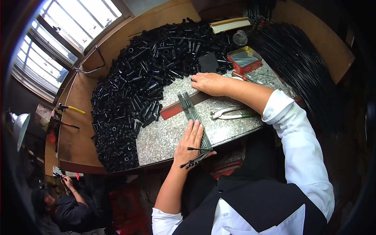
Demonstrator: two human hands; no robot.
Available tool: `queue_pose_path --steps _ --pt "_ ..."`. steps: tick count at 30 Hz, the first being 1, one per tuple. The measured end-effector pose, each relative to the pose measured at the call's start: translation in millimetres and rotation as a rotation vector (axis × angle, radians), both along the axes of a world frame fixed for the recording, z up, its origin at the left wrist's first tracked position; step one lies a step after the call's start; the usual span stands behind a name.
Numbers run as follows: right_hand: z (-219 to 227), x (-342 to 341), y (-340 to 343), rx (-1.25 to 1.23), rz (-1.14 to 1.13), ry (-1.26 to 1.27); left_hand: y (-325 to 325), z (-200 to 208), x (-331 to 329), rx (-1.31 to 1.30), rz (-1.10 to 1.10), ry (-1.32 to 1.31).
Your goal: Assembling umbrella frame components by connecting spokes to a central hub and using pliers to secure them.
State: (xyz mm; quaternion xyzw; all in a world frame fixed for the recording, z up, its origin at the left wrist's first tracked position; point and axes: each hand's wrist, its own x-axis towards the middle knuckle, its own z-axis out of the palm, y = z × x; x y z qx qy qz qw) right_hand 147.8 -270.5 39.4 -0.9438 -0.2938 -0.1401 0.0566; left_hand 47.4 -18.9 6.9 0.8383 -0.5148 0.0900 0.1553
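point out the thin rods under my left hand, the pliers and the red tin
Thin rods point(191, 111): head view, on their shafts
Pliers point(240, 116): head view, on the lower handle
Red tin point(252, 67): head view, on its near wall

Over the speckled grey stone slab point(156, 145), the bare right hand point(209, 84) hides what lies under its palm, thin dark metal rods point(189, 108) cover part of a flat red-and-brown bar point(171, 111) — and right of the slab, long black rods point(290, 53) fade into shadow.

thin dark rods point(190, 111) with black knobbed ends point(190, 149) lie side by side, aslant across a red-ended bar point(171, 111).
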Motion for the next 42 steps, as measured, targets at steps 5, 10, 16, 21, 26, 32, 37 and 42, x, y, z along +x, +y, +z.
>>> queue_pose_path --steps 5,10,16,21,26,32,37,42 --pt "-5.4 3.1 1.3 0.001 0.026 0.022 0.2 -1.3 -0.2 0.006 0.007 0.013" --pt "-3.4 6.1 1.1 0.009 0.068 -0.013 -0.3 -2.0 0.9 -0.010 0.000 -0.005" --pt "-2.9 4.9 10.5 0.069 0.056 0.002 0.6 -2.2 1.2 0.002 0.027 -0.028" --pt "-1.4 4.9 10.6 0.055 0.049 -0.002 2.4 -4.2 -0.1 0.054 0.063 -0.046" --pt "-2.2 4.5 11.0 0.045 0.051 -0.001 2.9 -2.6 -2.2 0.059 0.068 -0.026" --pt "-3.8 5.9 16.0 0.044 0.068 0.009 0.2 -0.6 -2.8 0.029 0.050 0.020" --pt "-14.6 11.9 24.5 0.131 0.080 -0.125 -2.5 7.2 -4.1 0.106 0.070 0.001" --pt "12.5 0.6 9.0 0.192 -0.002 -0.239 10.1 -1.5 2.9 0.077 0.064 -0.088"
